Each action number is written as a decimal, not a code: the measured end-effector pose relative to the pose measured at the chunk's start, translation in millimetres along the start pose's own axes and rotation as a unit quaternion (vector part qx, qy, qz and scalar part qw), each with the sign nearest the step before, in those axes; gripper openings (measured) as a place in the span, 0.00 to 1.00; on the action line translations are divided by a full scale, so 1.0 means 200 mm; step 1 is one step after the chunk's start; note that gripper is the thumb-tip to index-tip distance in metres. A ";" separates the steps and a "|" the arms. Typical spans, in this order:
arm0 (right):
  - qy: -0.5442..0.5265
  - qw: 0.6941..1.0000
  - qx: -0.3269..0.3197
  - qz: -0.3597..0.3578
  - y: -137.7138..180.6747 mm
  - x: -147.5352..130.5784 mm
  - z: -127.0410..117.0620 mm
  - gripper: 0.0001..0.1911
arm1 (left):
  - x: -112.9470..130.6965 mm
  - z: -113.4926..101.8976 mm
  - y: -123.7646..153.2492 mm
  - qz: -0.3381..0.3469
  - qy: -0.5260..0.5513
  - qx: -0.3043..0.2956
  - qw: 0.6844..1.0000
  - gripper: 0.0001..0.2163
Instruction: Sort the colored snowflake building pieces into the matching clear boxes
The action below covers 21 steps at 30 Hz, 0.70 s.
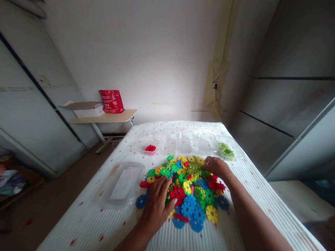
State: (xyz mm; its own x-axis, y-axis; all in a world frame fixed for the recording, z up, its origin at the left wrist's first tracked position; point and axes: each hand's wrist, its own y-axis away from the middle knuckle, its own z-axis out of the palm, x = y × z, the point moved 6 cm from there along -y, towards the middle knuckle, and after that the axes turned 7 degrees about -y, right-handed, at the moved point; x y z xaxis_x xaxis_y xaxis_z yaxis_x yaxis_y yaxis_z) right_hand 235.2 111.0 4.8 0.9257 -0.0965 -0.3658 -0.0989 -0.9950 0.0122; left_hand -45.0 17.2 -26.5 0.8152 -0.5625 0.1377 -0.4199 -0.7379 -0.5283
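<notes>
A heap of plastic building pieces lies in front of me, mostly notched discs in blue [188, 206], yellow [211, 214] and green [209, 196]. My left hand [157, 199] rests on the heap's left side, thumb and fingers apart. Its thumb is beside a red lattice piece [177, 195]. At the far right of the heap, my right hand [216, 166] has its fingers bent together at the edge of a large light green gear piece [194, 168]. The undersides of both hands are hidden.
Behind the heap stands a row of clear plastic boxes [186, 142]. The leftmost holds red pieces [150, 148], the rightmost light green ones [226, 149]. A translucent lid [125, 184] lies left. Beyond the bed, a side table [117, 117] carries a red bag [112, 101] and a box.
</notes>
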 end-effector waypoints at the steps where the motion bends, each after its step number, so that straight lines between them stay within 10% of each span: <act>1: 0.003 1.000 -0.001 -0.001 0.00 0.00 0.00 0.15 | 0.00 0.00 0.00 0.000 0.000 -0.001 1.000 0.27; 14: -0.042 0.999 0.011 -0.020 -0.02 -0.02 0.03 0.11 | 0.00 0.00 0.00 -0.001 0.002 0.009 1.000 0.27; 21: -0.053 0.996 0.049 -0.047 0.00 0.05 -0.15 0.16 | 0.00 -0.01 0.00 -0.003 0.006 0.006 1.000 0.26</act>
State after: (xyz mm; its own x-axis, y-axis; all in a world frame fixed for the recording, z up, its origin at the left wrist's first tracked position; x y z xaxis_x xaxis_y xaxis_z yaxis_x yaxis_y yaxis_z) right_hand 256.0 108.7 28.7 0.8892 0.0064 -0.4574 -0.0530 -0.9917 -0.1169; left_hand -45.2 16.8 -24.5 0.8126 -0.5630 0.1505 -0.4108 -0.7366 -0.5373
